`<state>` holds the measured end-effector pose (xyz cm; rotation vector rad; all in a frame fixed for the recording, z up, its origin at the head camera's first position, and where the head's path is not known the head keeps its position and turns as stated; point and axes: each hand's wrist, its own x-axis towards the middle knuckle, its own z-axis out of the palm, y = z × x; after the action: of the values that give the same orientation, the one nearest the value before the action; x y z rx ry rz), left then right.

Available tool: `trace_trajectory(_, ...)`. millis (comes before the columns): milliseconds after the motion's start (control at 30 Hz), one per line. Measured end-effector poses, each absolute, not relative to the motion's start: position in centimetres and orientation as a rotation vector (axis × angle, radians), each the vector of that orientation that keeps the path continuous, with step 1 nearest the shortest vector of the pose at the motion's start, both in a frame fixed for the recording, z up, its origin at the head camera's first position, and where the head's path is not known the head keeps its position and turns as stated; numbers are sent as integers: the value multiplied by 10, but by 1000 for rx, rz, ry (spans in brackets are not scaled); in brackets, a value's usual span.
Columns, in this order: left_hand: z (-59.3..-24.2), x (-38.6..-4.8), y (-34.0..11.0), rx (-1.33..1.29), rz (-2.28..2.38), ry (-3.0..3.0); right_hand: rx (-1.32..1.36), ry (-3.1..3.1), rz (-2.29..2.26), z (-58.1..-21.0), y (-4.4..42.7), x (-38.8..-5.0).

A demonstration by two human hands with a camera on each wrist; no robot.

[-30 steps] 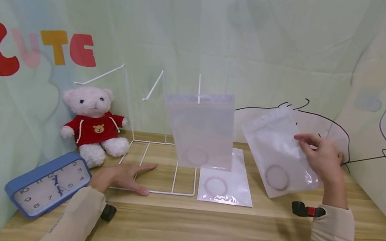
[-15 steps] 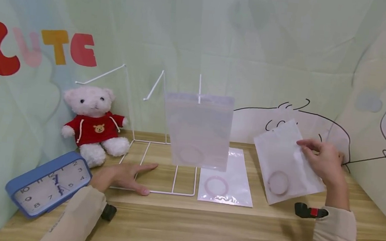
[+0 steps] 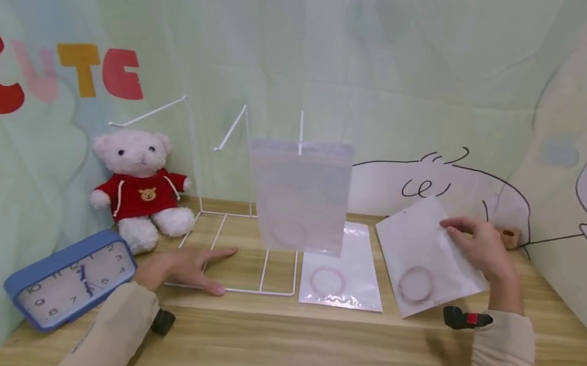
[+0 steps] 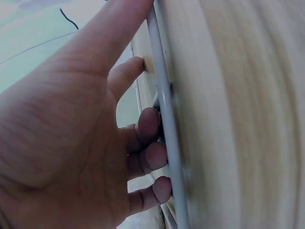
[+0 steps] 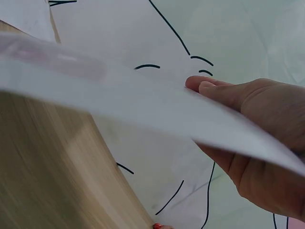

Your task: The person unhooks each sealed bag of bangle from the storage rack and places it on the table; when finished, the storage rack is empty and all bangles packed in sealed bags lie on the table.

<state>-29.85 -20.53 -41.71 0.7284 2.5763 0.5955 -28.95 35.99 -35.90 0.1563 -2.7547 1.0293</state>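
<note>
My right hand (image 3: pixel 480 251) pinches a white zip bag (image 3: pixel 415 242) by its right edge, and the bag tilts above the table. A pink ring shows through its lower part. In the right wrist view the bag (image 5: pixel 143 112) appears nearly edge-on, crossing in front of the hand (image 5: pixel 267 109). My left hand (image 3: pixel 184 267) rests at the base of a white wire rack (image 3: pixel 277 293), thumb and forefinger spread. The left wrist view has the fingertips (image 4: pixel 156 155) against the rack's wire. Another bag (image 3: pixel 303 190) hangs from the rack's right hook. A third bag (image 3: pixel 362 260) lies flat beside the base.
Two bare hooks (image 3: pixel 232 127) stand to the left of the hanging bag. A teddy bear (image 3: pixel 139 192) in a red sweater and a blue clock (image 3: pixel 72 279) are at the left. Behind my right hand is a small brown object (image 3: pixel 509 236). Printed curtains form the backdrop.
My right hand has come down a little, and its bag has dropped lower toward the table. The hanging bag has swung slightly on its hook. My left hand has stayed on the rack.
</note>
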Motion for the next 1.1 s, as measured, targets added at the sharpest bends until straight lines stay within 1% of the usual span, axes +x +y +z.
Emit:
trace_trajectory(367,-416,-300,-205,730,587,2587,246,-2830,1003,-363,361,-293)
trace_trajectory(667,-416,-300,-206,723,598,2576,252,-2846,994,-372,365,-296)
trace_trajectory(900,-416,-300,-206,717,609,2569,172,-2931,977,-380,369,-297)
trace_trajectory(1100,-417,-300,-206,722,606,2575,220,-2928,981,-389,376,-297)
